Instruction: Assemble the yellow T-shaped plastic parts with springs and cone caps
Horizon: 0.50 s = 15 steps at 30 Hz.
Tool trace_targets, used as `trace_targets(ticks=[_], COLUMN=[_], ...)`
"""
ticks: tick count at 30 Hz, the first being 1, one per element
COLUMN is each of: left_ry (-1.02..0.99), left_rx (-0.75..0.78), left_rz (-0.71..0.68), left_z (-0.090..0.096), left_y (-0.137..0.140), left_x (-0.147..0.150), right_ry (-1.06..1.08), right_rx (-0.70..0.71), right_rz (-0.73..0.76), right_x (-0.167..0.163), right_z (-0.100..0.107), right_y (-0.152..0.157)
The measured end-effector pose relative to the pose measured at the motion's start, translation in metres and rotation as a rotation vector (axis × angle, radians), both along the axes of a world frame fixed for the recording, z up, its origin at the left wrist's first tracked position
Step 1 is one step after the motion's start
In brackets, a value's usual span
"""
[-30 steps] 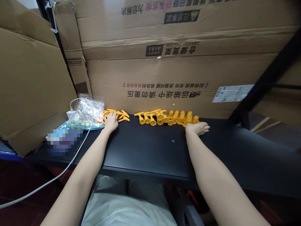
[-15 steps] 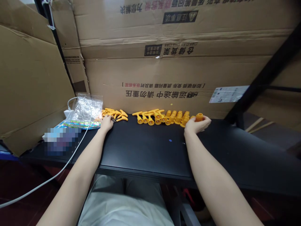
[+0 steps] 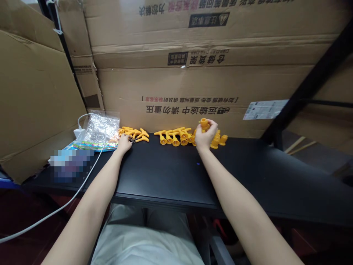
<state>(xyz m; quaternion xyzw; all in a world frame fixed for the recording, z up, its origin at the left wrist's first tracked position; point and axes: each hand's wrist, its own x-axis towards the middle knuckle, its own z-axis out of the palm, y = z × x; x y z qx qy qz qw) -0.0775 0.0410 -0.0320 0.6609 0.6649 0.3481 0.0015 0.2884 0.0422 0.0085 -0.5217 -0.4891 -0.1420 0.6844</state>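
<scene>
one yellow cup-shaped piece (image 3: 204, 123) is gripped in your right hand (image 3: 205, 137), before the cardboard (image 3: 165, 82); your left hand (image 3: 124, 142) is at the yellow handles (image 3: 143, 133) on the black table (image 3: 162, 176), its grip impossible to tell.

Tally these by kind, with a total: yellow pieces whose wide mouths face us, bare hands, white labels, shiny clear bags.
Yellow pieces: at least 6, some overlapping
Bare hands: 2, left hand and right hand
White label: 1
Shiny clear bag: 1
Total: at least 10

held cup (image 3: 204, 123): smooth plastic | bag (image 3: 101, 127): glossy, crinkled plastic | tabletop (image 3: 165, 173): smooth | cardboard (image 3: 124, 84): matt
</scene>
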Motion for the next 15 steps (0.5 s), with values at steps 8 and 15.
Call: trace_targets(ticks=[8,15], left_ry=[0.043,0.279], left_rx=[-0.074,-0.243], left_rz=[0.018,0.014], left_z=[0.008,0.032], left_y=[0.006,0.013], left_x=[0.000,0.004], right_ry=[-0.307,-0.720], right_rx=[-0.271,-0.504], right_rz=[0.484,0.625], right_x=[-0.050,-0.065], right_z=[-0.024,-0.024], right_y=[-0.011,-0.034])
